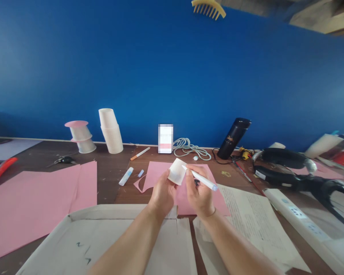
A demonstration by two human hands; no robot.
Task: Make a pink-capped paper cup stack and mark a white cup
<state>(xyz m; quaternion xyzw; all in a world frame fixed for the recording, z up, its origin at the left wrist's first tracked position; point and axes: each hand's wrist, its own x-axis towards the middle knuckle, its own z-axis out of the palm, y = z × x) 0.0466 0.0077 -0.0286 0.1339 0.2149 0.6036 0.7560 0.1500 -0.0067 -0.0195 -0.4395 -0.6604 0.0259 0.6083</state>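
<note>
In the middle of the head view, my left hand [163, 193] is closed around a small white paper cup [177, 172], which is tilted. My right hand [200, 194] grips a white marker pen [203, 179] with a pale blue end, its tip at the right side of the cup. Both hands are above a pink paper sheet [215, 202] with a curved cutout at its left edge. Left of that sheet lie a glue stick [126, 176] and a small pale blue cap [140, 173].
A white cardboard tray [117, 244] lies under my left forearm. Stacked paper cups [111, 131], a phone [165, 139], a coiled cable [189, 148] and a black bottle [234, 139] line the blue wall. A power strip [301, 225] and headphones [283, 168] occupy the right side.
</note>
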